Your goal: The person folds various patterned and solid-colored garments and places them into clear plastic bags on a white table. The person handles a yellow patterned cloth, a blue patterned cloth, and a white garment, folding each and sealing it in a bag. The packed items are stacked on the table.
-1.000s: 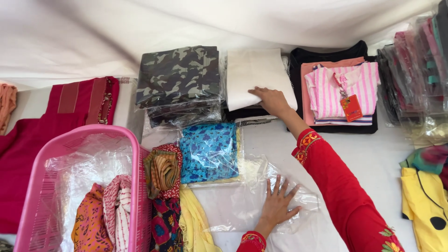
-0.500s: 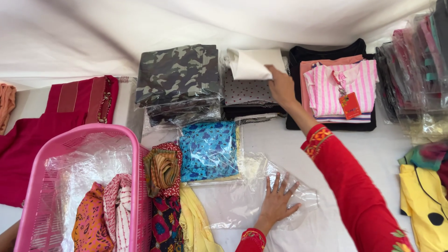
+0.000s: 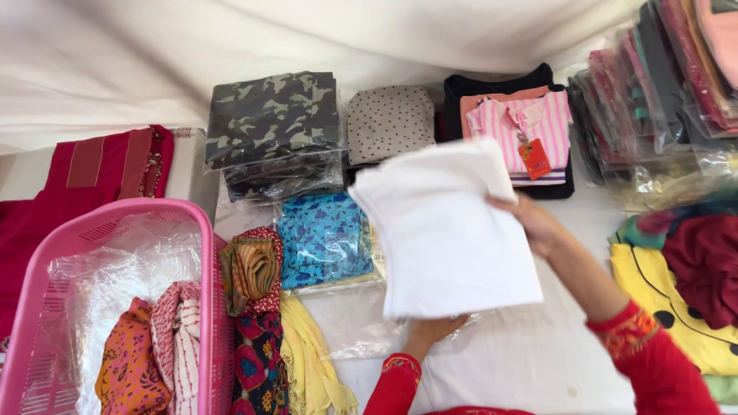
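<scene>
My right hand (image 3: pixel 536 224) grips the right edge of a folded white cloth (image 3: pixel 446 230) and holds it above the table. Mostly hidden under that cloth's lower edge, my left hand (image 3: pixel 432 330) rests on a clear plastic bag (image 3: pixel 350 323) lying flat on the white table. Both my sleeves are red with embroidered cuffs. Behind the cloth sits a folded dotted grey garment (image 3: pixel 390 121) on a stack. To its left is a stack of camouflage garments in plastic (image 3: pixel 273 131).
A pink basket (image 3: pixel 108 230) with plastic and folded clothes stands at the left. A blue patterned packet (image 3: pixel 323 238), red-patterned and yellow cloths lie beside it. A pink striped shirt with a tag (image 3: pixel 523 131) lies on black cloth. Bagged garments (image 3: pixel 653 92) are piled at the right.
My right hand has lifted the white cloth off the back stack and brought it toward me, uncovering the dotted grey garment. My left hand stayed on the plastic bag.
</scene>
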